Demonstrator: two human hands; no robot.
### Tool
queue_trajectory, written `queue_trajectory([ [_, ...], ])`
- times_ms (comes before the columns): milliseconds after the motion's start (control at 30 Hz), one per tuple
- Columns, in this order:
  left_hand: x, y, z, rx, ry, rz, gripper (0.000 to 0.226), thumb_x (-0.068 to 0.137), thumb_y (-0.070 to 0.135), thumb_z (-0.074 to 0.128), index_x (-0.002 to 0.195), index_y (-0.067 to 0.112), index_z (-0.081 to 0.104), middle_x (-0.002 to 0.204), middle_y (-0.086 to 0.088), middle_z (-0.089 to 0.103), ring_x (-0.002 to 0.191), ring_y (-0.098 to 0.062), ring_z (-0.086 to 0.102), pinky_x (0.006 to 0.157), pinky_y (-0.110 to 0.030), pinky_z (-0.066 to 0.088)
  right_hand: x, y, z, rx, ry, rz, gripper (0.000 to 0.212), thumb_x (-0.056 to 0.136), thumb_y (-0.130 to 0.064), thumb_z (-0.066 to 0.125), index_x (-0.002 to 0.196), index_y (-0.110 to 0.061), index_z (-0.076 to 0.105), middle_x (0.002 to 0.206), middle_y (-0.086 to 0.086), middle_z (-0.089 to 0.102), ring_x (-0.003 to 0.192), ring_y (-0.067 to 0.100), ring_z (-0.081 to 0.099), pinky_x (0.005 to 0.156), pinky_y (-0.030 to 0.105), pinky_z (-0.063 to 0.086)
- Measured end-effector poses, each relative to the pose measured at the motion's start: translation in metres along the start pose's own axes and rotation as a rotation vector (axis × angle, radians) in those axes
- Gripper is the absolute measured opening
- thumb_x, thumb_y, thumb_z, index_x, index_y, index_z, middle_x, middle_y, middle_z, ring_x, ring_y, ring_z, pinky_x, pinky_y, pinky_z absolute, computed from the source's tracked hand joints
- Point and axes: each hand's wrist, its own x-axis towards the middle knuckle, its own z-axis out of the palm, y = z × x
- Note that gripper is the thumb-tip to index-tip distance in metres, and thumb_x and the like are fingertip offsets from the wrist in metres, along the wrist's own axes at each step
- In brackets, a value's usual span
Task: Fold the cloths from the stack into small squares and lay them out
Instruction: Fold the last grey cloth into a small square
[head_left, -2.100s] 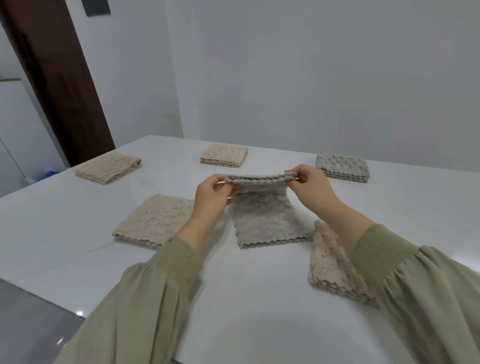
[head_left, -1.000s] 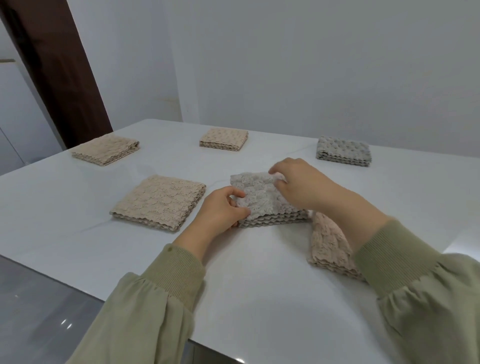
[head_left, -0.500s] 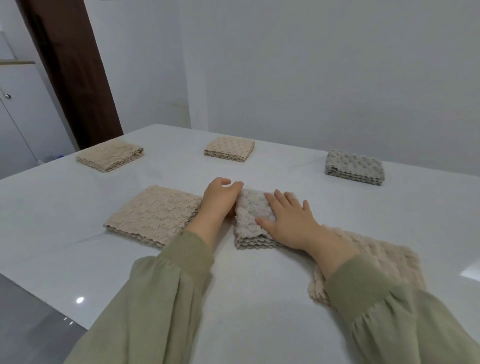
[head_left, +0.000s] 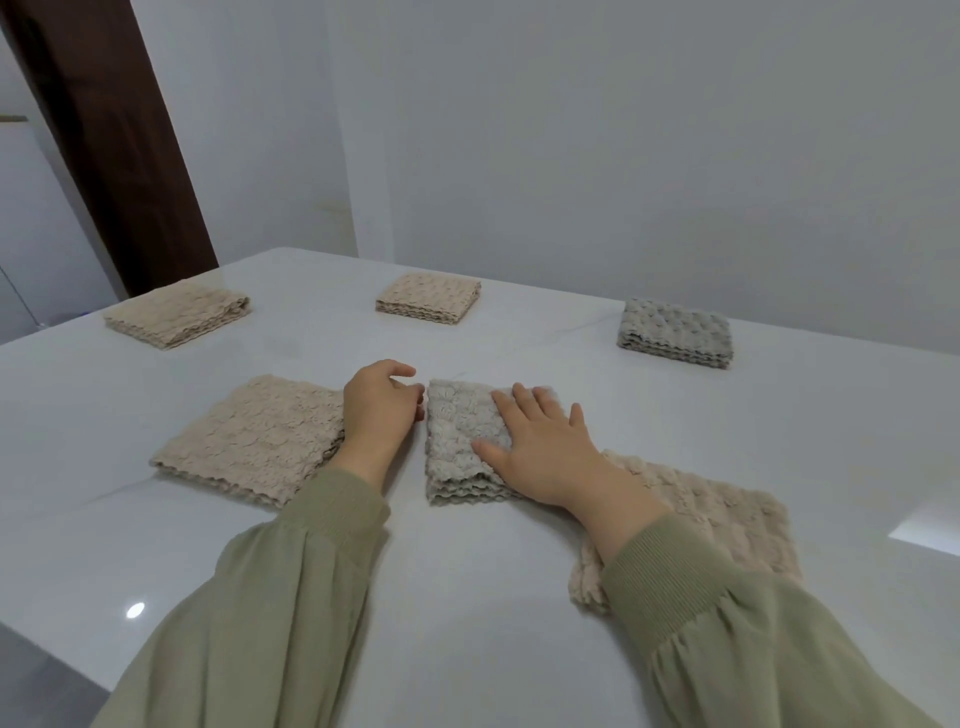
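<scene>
A grey textured cloth (head_left: 460, 441), folded into a small square, lies on the white table (head_left: 467, 613) in front of me. My right hand (head_left: 540, 447) rests flat on its right half, fingers spread. My left hand (head_left: 382, 410) is loosely curled just left of the cloth, its fingertips at the cloth's left edge. A beige stack of cloths (head_left: 727, 514) lies under my right forearm. Folded squares are laid out around: a beige one (head_left: 254, 441) beside my left hand, two beige ones (head_left: 179, 312) (head_left: 428, 297) farther back, and a grey one (head_left: 675, 332) at the back right.
A pale wall runs close behind the table's far edge, and a dark brown door frame (head_left: 109, 140) stands at the back left. The table's near left corner drops to a grey floor (head_left: 41, 686).
The grey cloth went from being held up by its top edge to being folded down on the table. My right hand now presses flat on it and my left has let go at its edge.
</scene>
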Motion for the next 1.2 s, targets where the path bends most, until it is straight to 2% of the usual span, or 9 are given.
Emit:
queue_trajectory([
  [67,-0.003,0.002,0.0,-0.037,0.0,-0.007,0.016,0.091,0.02,0.055,0.094,0.01,0.067,0.072,-0.004,0.068,0.059,-0.016,0.064,0.071,-0.034,0.057,0.0,-0.001,0.0,-0.002,0.0,-0.002,0.072,0.092,-0.062,0.025,0.151,-0.027,0.002,0.159,0.0,-0.004,0.146,0.021,-0.008,0.115,0.05,-0.006],
  [200,-0.009,0.009,0.009,0.066,-0.062,0.039,0.025,0.089,0.041,0.055,0.098,0.02,0.065,0.095,0.0,0.067,0.086,-0.022,0.062,0.082,-0.037,0.051,0.0,-0.001,-0.001,-0.001,0.005,-0.002,0.072,0.092,-0.062,0.025,0.151,-0.027,0.003,0.159,0.001,-0.003,0.146,0.021,-0.007,0.115,0.05,-0.006],
  [400,-0.014,0.008,0.012,0.158,-0.023,0.067,0.029,0.088,0.026,0.061,0.117,0.024,0.058,0.074,0.009,0.055,0.078,-0.018,0.059,0.068,-0.029,0.046,-0.001,-0.002,-0.001,-0.033,-0.003,0.011,0.072,0.091,-0.063,0.024,0.151,-0.027,0.003,0.159,0.0,-0.004,0.146,0.021,-0.008,0.114,0.052,-0.007],
  [500,-0.014,0.007,0.012,0.328,-0.005,0.153,0.028,0.091,0.022,0.059,0.119,0.025,0.058,0.091,0.002,0.065,0.083,-0.02,0.06,0.068,-0.03,0.046,-0.001,-0.002,0.0,-0.063,-0.02,0.06,0.077,0.089,-0.066,0.022,0.151,-0.026,0.001,0.159,0.0,-0.006,0.146,0.02,-0.008,0.113,0.056,-0.008],
  [700,-0.019,0.014,0.005,0.403,-0.012,0.479,0.034,0.098,0.017,0.042,0.129,0.015,0.054,0.133,-0.002,0.054,0.124,-0.019,0.041,0.102,-0.03,0.032,0.0,-0.002,-0.019,0.051,0.069,0.04,0.063,0.097,-0.052,0.022,0.151,-0.023,0.008,0.159,0.0,0.0,0.146,0.021,-0.004,0.113,0.055,-0.006],
  [800,-0.026,0.019,0.008,0.542,-0.259,0.607,0.042,0.101,0.021,0.032,0.142,0.016,0.037,0.15,-0.001,0.035,0.14,-0.019,0.022,0.113,-0.032,0.018,0.001,-0.001,-0.02,-0.039,0.143,0.081,0.053,0.1,-0.038,0.017,0.151,-0.022,0.01,0.159,0.001,0.001,0.146,0.023,-0.003,0.112,0.056,-0.005],
  [933,-0.031,0.008,0.021,0.862,-0.602,0.48,0.053,0.102,0.038,0.015,0.151,0.022,0.005,0.159,0.005,-0.003,0.145,-0.018,-0.007,0.117,-0.043,0.004,0.0,0.006,-0.002,-0.04,-0.03,0.147,0.055,0.1,-0.042,0.012,0.151,-0.025,0.002,0.159,-0.002,-0.005,0.146,0.024,-0.004,0.113,0.055,-0.006],
  [1067,-0.031,0.007,0.021,0.902,-0.622,0.45,0.054,0.101,0.039,0.012,0.15,0.023,-0.002,0.158,0.007,-0.011,0.145,-0.016,-0.013,0.116,-0.047,0.001,0.003,0.008,-0.002,-0.038,-0.046,0.164,0.056,0.099,-0.044,0.011,0.151,-0.025,-0.001,0.159,-0.003,-0.009,0.146,0.022,-0.007,0.113,0.054,-0.007],
  [1200,-0.03,0.001,0.022,0.737,-0.52,0.409,0.056,0.1,0.042,0.02,0.151,0.021,0.008,0.159,0.002,0.002,0.146,-0.019,-0.003,0.117,-0.047,0.006,0.001,0.008,0.0,-0.019,-0.027,0.139,0.056,0.1,-0.043,0.012,0.151,-0.024,0.001,0.159,-0.001,-0.008,0.146,0.022,-0.005,0.113,0.053,-0.006],
])
